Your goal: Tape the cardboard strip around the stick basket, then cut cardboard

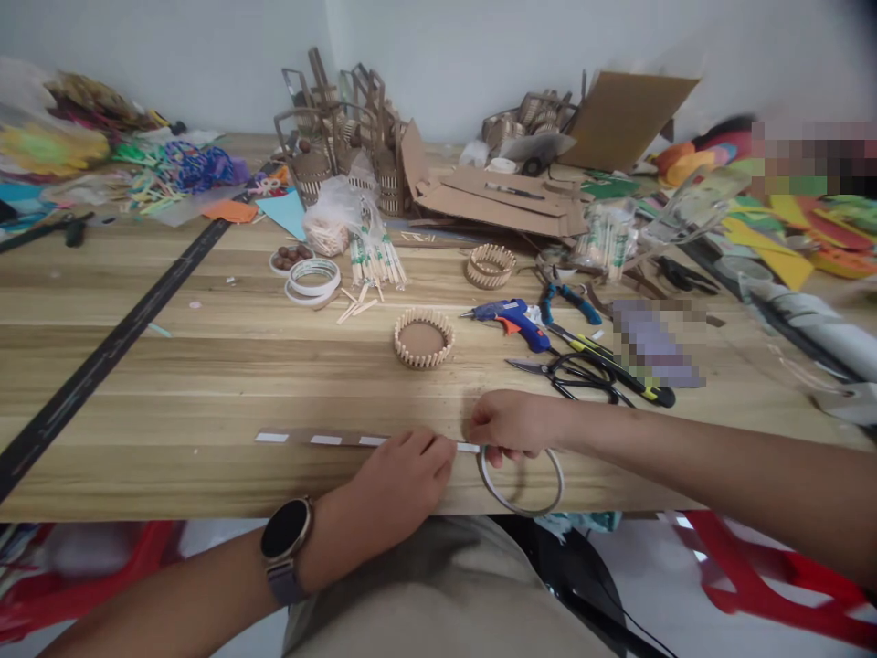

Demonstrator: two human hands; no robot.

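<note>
A thin brown cardboard strip (322, 439) with white tape patches lies along the near edge of the wooden table (206, 384). My left hand (401, 480), watch on the wrist, presses closed fingers on the strip's right end. My right hand (511, 423) is closed on a roll of double-sided tape (524, 484) and pinches the white tape stretched from the roll toward the left hand. The roll hangs partly over the table edge.
A small round stick-walled basket (423, 338) stands ahead of the hands. A blue glue gun (513, 320), black scissors (579, 375) and pliers (568, 297) lie to the right. Tape rolls (313, 279), stick bundles (374, 260), cardboard models (343, 137) and coloured paper fill the back.
</note>
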